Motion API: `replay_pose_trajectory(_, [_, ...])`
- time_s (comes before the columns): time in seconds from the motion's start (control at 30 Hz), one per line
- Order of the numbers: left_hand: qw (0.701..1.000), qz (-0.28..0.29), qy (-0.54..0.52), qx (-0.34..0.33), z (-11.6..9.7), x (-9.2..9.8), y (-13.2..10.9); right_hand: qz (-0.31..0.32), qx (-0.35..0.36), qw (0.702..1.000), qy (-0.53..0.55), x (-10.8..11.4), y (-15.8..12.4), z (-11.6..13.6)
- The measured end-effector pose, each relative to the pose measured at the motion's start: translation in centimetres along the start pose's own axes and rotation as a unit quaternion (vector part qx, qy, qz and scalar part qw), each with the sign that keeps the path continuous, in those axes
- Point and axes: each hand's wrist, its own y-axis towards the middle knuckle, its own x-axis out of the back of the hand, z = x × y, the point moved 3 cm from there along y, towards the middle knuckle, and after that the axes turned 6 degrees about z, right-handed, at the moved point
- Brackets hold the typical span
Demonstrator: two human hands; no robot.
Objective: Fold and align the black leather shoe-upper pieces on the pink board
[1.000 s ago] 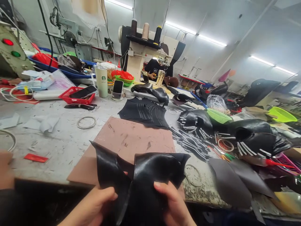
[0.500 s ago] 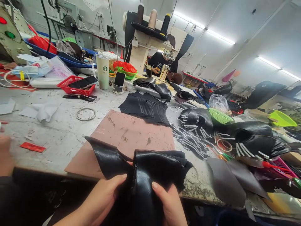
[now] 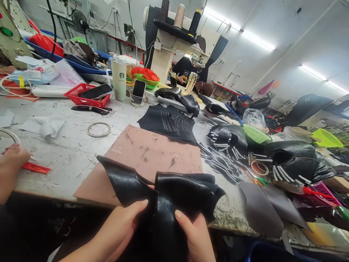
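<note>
Between my hands is a folded black leather piece (image 3: 185,187), glossy, with a seam or edge running down its middle. My left hand (image 3: 127,218) grips its left part, thumb on top and fingers tucked beneath. On the right part, my right hand (image 3: 193,229) presses its thumb on the leather, the other fingers mostly hidden behind. The leather's upper edge overlaps the near side of a pinkish board (image 3: 152,149), and its lower part hangs in front of the table edge.
At far left a co-worker's hand (image 3: 13,163) holds a pale ring of tape, near a red strip (image 3: 36,168). Black cut pieces (image 3: 166,122) lie behind the board. A sewing machine (image 3: 166,47) stands at the back, where another person (image 3: 188,69) sits. Brown leather pieces (image 3: 259,207) are at right.
The co-worker's hand at left has come further into view, now holding a pale ring. My hands and the leather stay almost the same; the view has shifted slightly.
</note>
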Motion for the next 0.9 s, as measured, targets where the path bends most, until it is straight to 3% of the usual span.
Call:
replay_pose_trajectory(0.33, [1.0,0.016,0.004,-0.004,0.0,-0.2,-0.2,-0.006,0.025,0.999,-0.031,0.2,-0.1,-0.1])
replay_pose_trajectory(0.53, [1.0,-0.005,0.002,-0.006,-0.2,-0.8,-0.6,-0.01,0.031,0.998,-0.058,0.3,0.0,-0.2])
replay_pose_trajectory(0.9, [1.0,-0.004,-0.018,0.01,0.0,-0.3,-0.3,0.002,0.056,0.99,-0.127,1.9,1.0,-1.3])
